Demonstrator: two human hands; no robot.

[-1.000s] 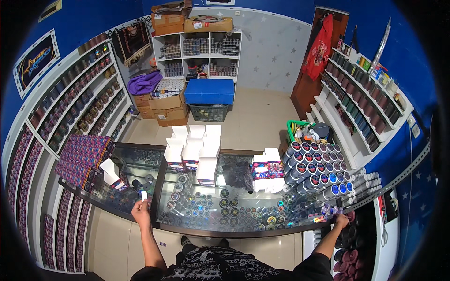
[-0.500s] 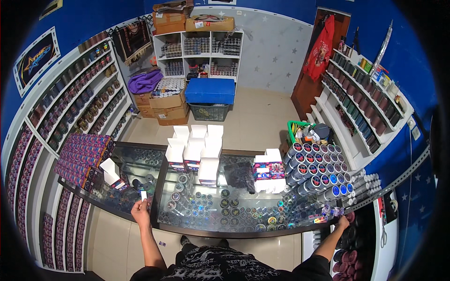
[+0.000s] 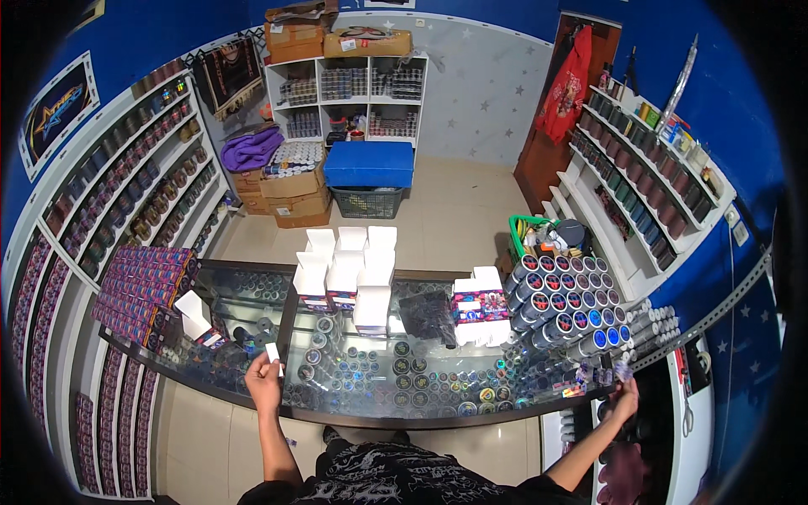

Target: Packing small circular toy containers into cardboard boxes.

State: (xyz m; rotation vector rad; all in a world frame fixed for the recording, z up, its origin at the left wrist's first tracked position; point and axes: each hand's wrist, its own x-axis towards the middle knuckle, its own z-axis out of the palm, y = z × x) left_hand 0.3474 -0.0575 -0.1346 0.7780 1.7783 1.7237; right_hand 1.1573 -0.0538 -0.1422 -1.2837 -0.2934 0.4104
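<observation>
My left hand (image 3: 263, 385) is closed at the near edge of the glass counter, left of the middle. Between its fingers stands a small white strip (image 3: 272, 353). Past it lie dark round pieces (image 3: 246, 335) and an open white box (image 3: 195, 316). My right hand (image 3: 624, 401) is at the counter's right end, its fingers closed on a small shiny purple-and-white bundle (image 3: 623, 371), blurred and partly hidden. Beyond that hand rise stacked cylindrical tubs (image 3: 562, 303) with red and blue lids.
Several open white boxes (image 3: 373, 310) stand mid-counter, beside a black plastic bag (image 3: 427, 317) and flattened printed boxes (image 3: 480, 307). Stacked purple boxes (image 3: 143, 290) fill the left end. A green basket (image 3: 516, 231) sits behind the tubs. Shelves of spools (image 3: 135, 181) line the left wall.
My right hand has moved slightly right, and the purple-and-white bundle has shifted right with it. My left hand has moved a little to the right, the white strip now tilted.
</observation>
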